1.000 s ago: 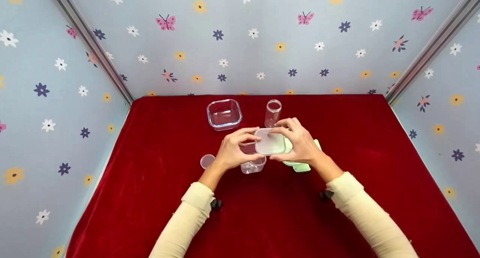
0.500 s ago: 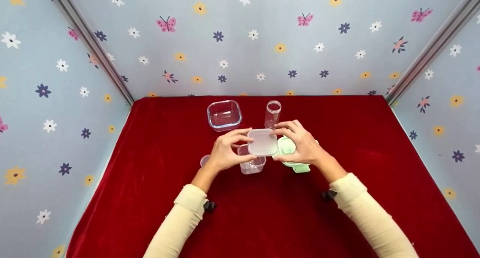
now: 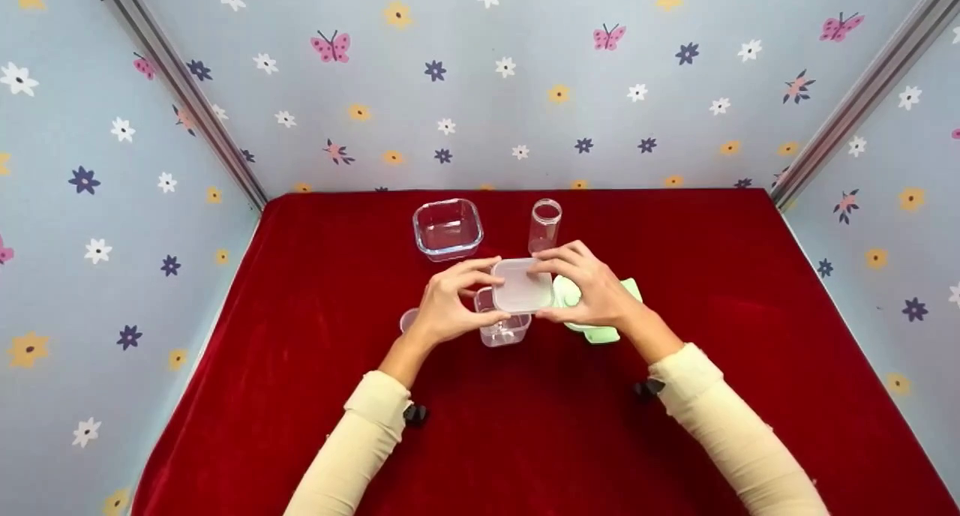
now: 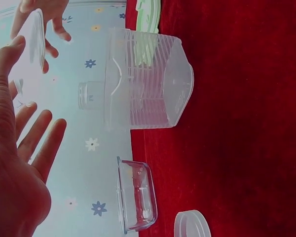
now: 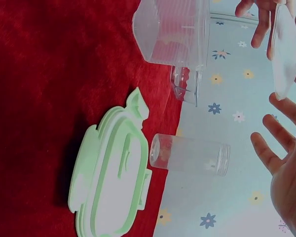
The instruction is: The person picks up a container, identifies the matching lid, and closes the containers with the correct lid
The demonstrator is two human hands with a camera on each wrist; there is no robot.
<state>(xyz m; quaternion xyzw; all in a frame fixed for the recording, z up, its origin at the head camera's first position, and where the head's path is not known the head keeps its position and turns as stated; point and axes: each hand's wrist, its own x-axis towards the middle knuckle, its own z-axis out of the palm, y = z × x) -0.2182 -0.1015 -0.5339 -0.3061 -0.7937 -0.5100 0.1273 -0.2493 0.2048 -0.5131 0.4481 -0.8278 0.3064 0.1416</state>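
A translucent rectangular lid (image 3: 517, 289) is held up between both hands, tilted toward the head camera. My left hand (image 3: 451, 300) pinches its left edge with thumb and fingertips. On the opposite edge, my right hand (image 3: 589, 287) grips with thumb below and fingers above. Under and slightly in front of the lid stands a clear plastic container (image 3: 504, 332), upright with its open top partly covered in the head view. The left wrist view shows the container (image 4: 148, 81) from the side, apart from the lid (image 4: 33, 44).
Behind stand a square glass dish (image 3: 448, 229) and a clear cylindrical jar (image 3: 545, 225). A pale green lid with flaps (image 5: 116, 175) lies right of the container, partly behind my right hand. A small round lid (image 4: 192, 224) lies on the red cloth (image 3: 525, 441) at left.
Both hands have carried the lid a little left, over the container, mostly in the first half second. The left forearm shifted left too. The other items stay put.
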